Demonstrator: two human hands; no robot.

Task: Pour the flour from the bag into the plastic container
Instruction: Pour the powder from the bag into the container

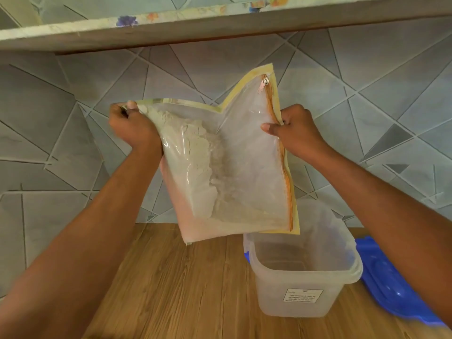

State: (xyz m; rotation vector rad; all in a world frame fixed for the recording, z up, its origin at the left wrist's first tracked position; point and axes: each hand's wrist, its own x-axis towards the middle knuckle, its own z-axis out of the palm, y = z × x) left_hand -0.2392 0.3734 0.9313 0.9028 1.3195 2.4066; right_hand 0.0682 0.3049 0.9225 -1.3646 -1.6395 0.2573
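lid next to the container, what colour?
Blue lid, right of the container; head view.

Warm dim light, soft blur, edges bowed

Bag held up over counter, container below right.
Left hand and right hand hold bag above counter; container beneath its right corner, lid right of container.

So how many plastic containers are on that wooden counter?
1: a clear, lidless rectangular plastic container stands on the wooden counter, right of centre, below the clear zip bag of flour. A blue plastic lid lies at its right. Others may sit outside the view.
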